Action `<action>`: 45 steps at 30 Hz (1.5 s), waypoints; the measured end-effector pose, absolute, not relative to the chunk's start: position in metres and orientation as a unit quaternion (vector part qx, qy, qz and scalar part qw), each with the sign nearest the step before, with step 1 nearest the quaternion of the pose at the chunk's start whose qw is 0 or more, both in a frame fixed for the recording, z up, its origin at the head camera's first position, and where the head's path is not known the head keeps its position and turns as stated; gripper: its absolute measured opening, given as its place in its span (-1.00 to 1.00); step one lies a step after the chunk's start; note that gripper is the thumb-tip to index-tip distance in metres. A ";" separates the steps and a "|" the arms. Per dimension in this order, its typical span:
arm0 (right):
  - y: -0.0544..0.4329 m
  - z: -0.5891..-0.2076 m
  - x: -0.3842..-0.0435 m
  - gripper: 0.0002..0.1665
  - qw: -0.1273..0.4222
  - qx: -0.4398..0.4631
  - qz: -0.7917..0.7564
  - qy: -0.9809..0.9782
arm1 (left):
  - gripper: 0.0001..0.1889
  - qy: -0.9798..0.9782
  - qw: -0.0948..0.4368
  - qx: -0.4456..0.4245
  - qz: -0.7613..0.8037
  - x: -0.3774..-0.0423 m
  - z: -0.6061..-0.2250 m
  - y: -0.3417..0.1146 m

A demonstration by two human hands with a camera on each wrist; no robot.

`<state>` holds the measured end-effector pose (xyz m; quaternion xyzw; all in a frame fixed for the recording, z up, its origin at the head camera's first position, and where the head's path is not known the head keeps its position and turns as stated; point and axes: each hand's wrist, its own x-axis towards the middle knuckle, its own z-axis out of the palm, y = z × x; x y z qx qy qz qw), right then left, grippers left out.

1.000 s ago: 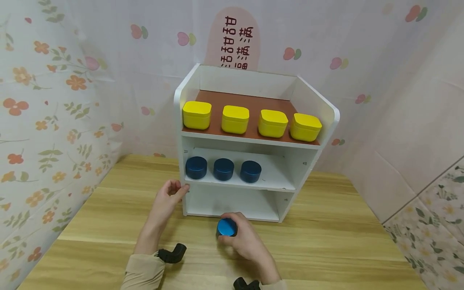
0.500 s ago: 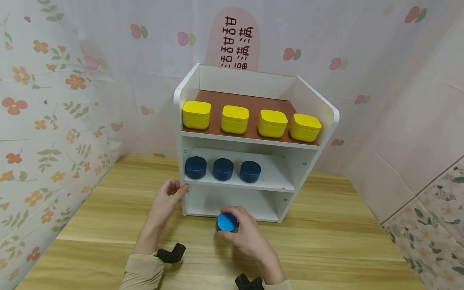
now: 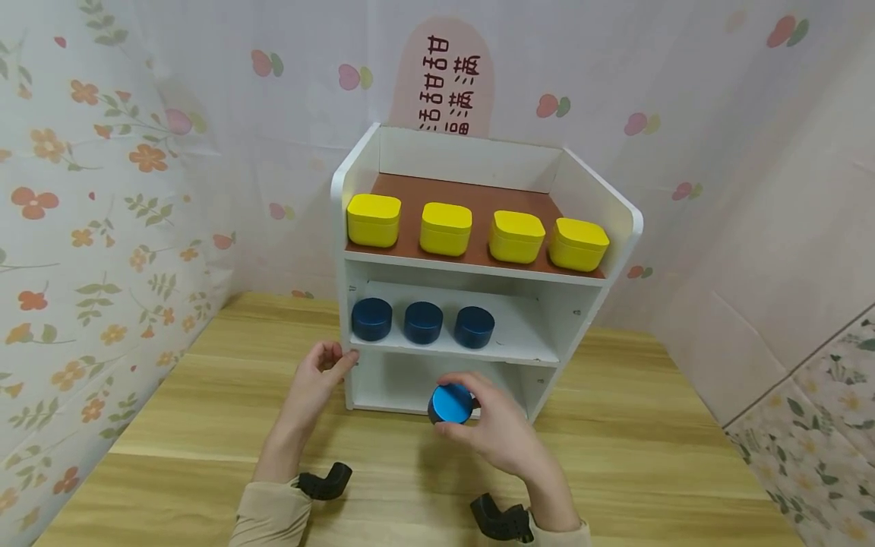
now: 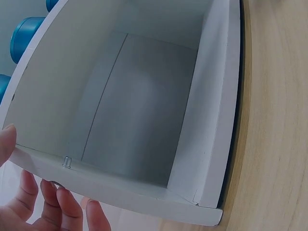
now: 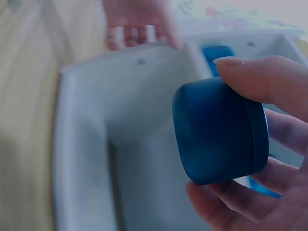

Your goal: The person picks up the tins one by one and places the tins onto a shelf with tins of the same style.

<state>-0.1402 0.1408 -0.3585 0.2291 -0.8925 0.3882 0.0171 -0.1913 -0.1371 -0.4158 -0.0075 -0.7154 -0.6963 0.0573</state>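
Note:
In the head view my right hand (image 3: 502, 429) holds a round blue tin (image 3: 451, 403) by its sides, between thumb and fingers, in front of the lowest compartment. The right wrist view shows the same tin (image 5: 216, 132) tilted, its lid edge toward the palm. A white shelf unit (image 3: 472, 161) stands on the wooden table. My left hand (image 3: 311, 387) grips its left side panel low down, thumb at the front edge and fingers outside, as the left wrist view shows at the panel (image 4: 120, 192). On the middle shelf, three blue tins (image 3: 423, 323) stand in a row from the left.
Several yellow lidded boxes (image 3: 446, 229) line the brown top board. Right of the blue tins, bare middle shelf (image 3: 522, 334) shows. The wooden table (image 3: 636, 448) extends to both sides. Patterned cloth (image 3: 273, 137) hangs behind and at the sides.
My right hand has raised the blue tin off the table and carried it slightly right, toward the shelf unit. My left hand stays at the side panel.

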 end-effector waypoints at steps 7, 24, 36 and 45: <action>0.160 -0.332 -0.143 -0.37 0.060 0.240 0.381 -0.891 | -0.63 -0.718 0.063 -0.006 -0.693 -0.191 -0.420 -0.139; 0.201 -0.302 -0.165 -0.39 0.129 0.216 0.336 -0.908 | -0.64 -0.719 0.063 -0.012 -0.692 -0.193 -0.418 -0.138; 0.201 -0.304 -0.178 -0.42 0.150 0.166 0.293 -0.929 | -0.61 -0.720 0.060 -0.011 -0.691 -0.193 -0.420 -0.139; 0.200 -0.301 -0.185 -0.43 0.157 0.132 0.281 -0.938 | -0.63 -0.714 0.060 -0.020 -0.697 -0.193 -0.420 -0.139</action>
